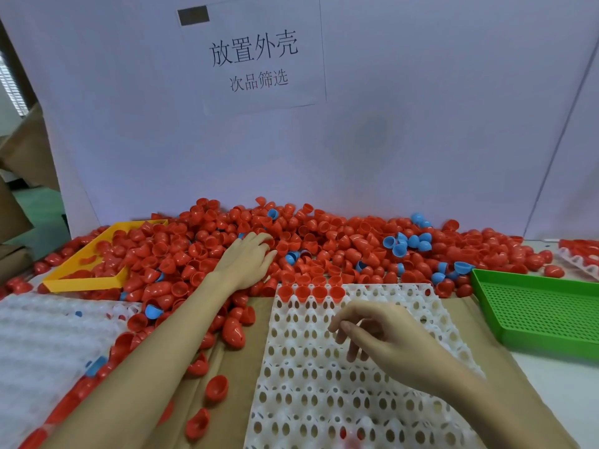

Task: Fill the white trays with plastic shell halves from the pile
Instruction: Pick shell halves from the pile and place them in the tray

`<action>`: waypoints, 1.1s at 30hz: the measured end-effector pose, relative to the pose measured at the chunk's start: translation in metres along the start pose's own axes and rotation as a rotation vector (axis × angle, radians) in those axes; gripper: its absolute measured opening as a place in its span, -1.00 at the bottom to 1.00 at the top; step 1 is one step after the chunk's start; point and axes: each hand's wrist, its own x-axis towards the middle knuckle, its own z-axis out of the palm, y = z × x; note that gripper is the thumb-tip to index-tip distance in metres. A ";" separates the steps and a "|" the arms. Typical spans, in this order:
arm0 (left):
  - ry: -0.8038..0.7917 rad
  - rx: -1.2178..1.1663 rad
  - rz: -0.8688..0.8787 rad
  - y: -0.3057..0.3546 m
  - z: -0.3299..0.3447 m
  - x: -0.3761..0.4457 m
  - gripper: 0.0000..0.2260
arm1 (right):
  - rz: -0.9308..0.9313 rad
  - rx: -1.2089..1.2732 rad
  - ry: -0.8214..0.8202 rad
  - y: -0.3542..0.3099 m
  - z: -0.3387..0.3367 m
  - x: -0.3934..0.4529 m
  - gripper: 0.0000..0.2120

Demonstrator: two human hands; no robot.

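The white tray (356,384) holds four red shell halves (311,291) along its far edge. The left hand (248,259) lies with loose fingers on the pile (340,244); the right hand (382,335) hangs over the tray, fingers a little curled, holding nothing.

pile (324,244): runs across the whole back of the table, right up against the backboard (389,150)
sign (256,53): stuck on the backboard, above the pile's middle
open tray frame (97,257): back left, half buried in the pile
centre tray (340,367): front and middle, on the cardboard sheet (240,367), pile just behind it
four seated shells (310,291): in the centre tray's far row, left end
left tray stack (42,345): front left, loose shells along its right edge
perforated tray (544,315): right of the centre tray
another tray (580,254): far right, behind the perforated one, shells on it
left hand (249,257): on the pile, behind the centre tray
right hand (382,335): over the centre tray
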 end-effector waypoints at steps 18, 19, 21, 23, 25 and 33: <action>0.173 -0.305 0.282 0.061 -0.027 -0.080 -0.62 | 0.006 -0.033 0.093 -0.001 -0.001 0.002 -0.79; 0.184 -0.329 0.306 0.070 -0.032 -0.090 -0.60 | 0.023 0.001 0.148 0.000 0.000 0.003 -0.81; 0.221 -0.388 0.352 0.087 -0.043 -0.109 -0.57 | 0.076 0.136 0.264 0.001 0.002 0.005 -0.75; 0.268 -0.419 0.407 0.104 -0.051 -0.124 -0.59 | 0.135 0.343 0.288 0.001 0.000 0.006 -0.55; 0.294 -0.402 0.470 0.119 -0.056 -0.134 -0.62 | 0.168 0.545 0.224 0.001 -0.004 0.007 -0.43; 0.494 -0.637 0.420 0.134 -0.053 -0.139 -0.83 | 0.177 0.640 0.095 0.002 -0.013 0.002 -0.65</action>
